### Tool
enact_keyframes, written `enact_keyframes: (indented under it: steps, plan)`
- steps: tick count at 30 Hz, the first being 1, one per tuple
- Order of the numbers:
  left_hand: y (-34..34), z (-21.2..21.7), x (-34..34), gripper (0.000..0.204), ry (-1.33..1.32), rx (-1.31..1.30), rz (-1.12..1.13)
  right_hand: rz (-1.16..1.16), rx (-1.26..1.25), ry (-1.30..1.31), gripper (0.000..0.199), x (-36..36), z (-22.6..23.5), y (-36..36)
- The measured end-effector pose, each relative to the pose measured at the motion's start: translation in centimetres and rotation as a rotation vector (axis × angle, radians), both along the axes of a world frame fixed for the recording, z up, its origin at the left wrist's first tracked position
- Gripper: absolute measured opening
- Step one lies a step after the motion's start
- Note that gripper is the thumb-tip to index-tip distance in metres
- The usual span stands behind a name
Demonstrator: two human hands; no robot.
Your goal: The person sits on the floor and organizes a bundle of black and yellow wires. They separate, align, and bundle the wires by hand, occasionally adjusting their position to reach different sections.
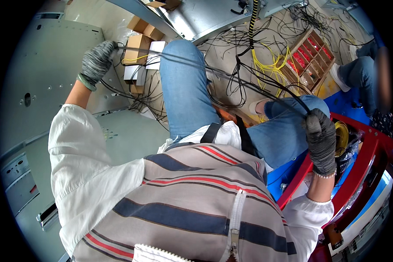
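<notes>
While we sit on the floor with knees raised, we list what lies within reach.

Item one: left hand (96, 62), in a grey knit glove, raised beside the pale metal panel (39, 65). Its fingers are curled tight around one end of a bundle of black cables (196, 65), held high, likely so the strands stay taut and sorted.

Item two: right hand (321, 139), in a dark glove, fist clamped on the other end of the same bundle, just above the red bin (371, 148). The bundle thus spans from hand to hand, passing over our left knee (181, 83), which appears to support it.

Item three: a wooden tray (312, 59) with compartments, some filled with small red parts, standing on the floor beyond the right knee, well apart from both hands.

Item four: loose yellow wires (270, 65) beside that tray, tangled with more black wire across the floor.

Item five: small cardboard boxes (139, 46) and white boxes near the left hand, beside the panel.

Item six: a coil of yellow wire (341, 135) inside the red bin, close behind the right hand.

Item seven: another person's leg in jeans (358, 72) at the far right, apart from our work.
</notes>
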State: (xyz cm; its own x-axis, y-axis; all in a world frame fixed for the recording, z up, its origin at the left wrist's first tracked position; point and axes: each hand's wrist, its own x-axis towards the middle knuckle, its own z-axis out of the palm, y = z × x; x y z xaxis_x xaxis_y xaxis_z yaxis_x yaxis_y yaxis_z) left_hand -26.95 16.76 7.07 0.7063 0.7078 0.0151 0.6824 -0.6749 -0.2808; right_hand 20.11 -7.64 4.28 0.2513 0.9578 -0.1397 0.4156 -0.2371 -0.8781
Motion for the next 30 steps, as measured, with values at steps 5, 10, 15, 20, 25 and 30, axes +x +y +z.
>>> enact_keyframes:
  steps: [5, 10, 15, 20, 25, 30]
  plan:
    - [-0.8, 4.5, 5.1, 0.021, -0.623, -0.532, 0.246, -0.135, -0.106, 0.079, 0.029, 3.6, -0.2, 0.0]
    - [-2.4, 2.6, 4.1, 0.025, -0.197, -0.684, 0.28, -0.136, 0.022, -0.172, 0.031, 5.8, -3.5, -1.2]
    - [6.0, 0.7, -14.8, 0.022, -0.349, -0.161, 0.416, -0.129, -0.031, -0.019, 0.028, 7.8, -5.2, -3.3]
    - [9.2, 12.0, -21.0, 0.045, 0.098, 0.476, 0.828, -0.313, 0.044, 0.004, 0.028, 9.6, -8.1, -4.8]
    - [8.7, 16.5, -24.4, 0.058, -0.163, 0.532, 1.118, -0.506, -0.126, 0.45, 0.029, 8.8, -6.4, -5.4]
    - [5.0, 6.1, -30.1, 0.043, 0.466, -0.08, 1.043, -0.357, -0.088, 0.226, 0.034, 6.9, -5.4, -4.0]
